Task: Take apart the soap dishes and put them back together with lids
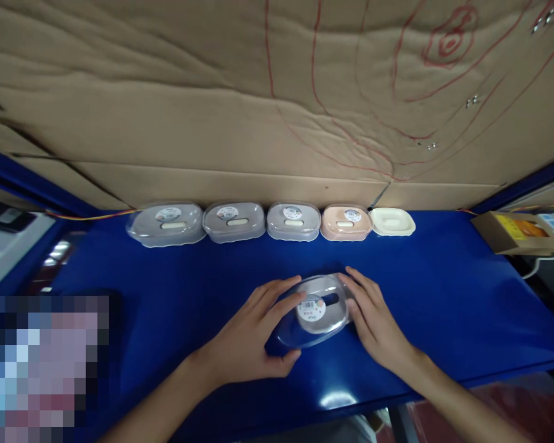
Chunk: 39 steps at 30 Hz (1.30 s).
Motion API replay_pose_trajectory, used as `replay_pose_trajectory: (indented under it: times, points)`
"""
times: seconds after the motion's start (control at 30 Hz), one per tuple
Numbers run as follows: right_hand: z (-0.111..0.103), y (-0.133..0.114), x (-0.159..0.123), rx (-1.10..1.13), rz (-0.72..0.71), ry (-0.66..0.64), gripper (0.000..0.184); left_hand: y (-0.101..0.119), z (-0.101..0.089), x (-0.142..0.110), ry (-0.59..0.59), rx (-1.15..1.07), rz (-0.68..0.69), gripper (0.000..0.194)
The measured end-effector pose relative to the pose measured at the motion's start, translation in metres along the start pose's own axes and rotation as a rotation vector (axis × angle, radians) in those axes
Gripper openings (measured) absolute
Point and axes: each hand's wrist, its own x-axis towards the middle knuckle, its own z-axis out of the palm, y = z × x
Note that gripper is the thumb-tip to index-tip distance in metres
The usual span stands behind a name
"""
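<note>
Print on round label (313, 309) of clear plastic lid (325, 323) too small to read; lid's rim partly covered by left hand (247, 335) and right hand (378, 320). Both forearms cut off by bottom edge. Lower-left object (39, 369) pixelated, unidentifiable. Cardboard backing (166, 135) cut off at top. White device (9, 252) cut off at left.

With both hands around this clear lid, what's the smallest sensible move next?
I'd probably ease the clear lid forward and rightward toward the cream dish. The left hand and right hand have it at opposite ends, and that dish alone in the back row shows no clear cover.
</note>
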Motion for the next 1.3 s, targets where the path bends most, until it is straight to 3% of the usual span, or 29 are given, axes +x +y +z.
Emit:
replay_pose_trajectory:
  times: [0.17,0.27,0.33,0.4,0.5,0.6,0.73,0.83,1.03,1.17,1.3]
  points:
    - [-0.024,0.022,0.022,0.045,0.014,0.072,0.048,-0.002,0.001,-0.001,-0.011,-0.009,-0.017,0.088]
    - [-0.058,0.067,0.054,-0.159,-0.009,0.187,0.047,-0.001,0.003,0.001,-0.028,-0.023,-0.039,0.090]
    - [-0.080,0.106,0.077,-0.341,0.051,0.253,0.049,-0.001,0.004,0.005,-0.043,-0.032,-0.043,0.092]
    - [-0.093,0.144,0.095,-0.381,0.102,0.273,0.056,0.001,0.006,0.012,-0.050,-0.033,-0.033,0.092]
    - [-0.097,0.184,0.104,-0.413,0.158,0.281,0.063,0.002,0.009,0.022,-0.053,-0.021,0.000,0.089]
    - [-0.092,0.199,0.095,-0.428,0.159,0.231,0.065,0.003,0.012,0.027,-0.061,-0.016,0.011,0.089]
    - [-0.098,0.193,0.063,-0.464,0.142,0.158,0.065,0.003,0.009,0.024,-0.039,-0.059,-0.031,0.087]
    - [-0.100,0.176,0.034,-0.520,0.130,0.096,0.066,-0.004,-0.007,0.013,0.040,-0.084,-0.098,0.081]
    - [-0.082,0.124,-0.023,-0.448,0.074,-0.035,0.058,-0.045,-0.044,-0.011,0.155,0.156,-0.268,0.062]
    - [-0.080,0.098,-0.068,-0.443,-0.006,-0.054,0.060,-0.065,-0.049,-0.017,0.140,0.201,-0.310,0.057]
    - [-0.077,0.069,-0.109,-0.464,-0.081,-0.067,0.064,-0.067,-0.049,-0.015,0.123,0.195,-0.333,0.056]
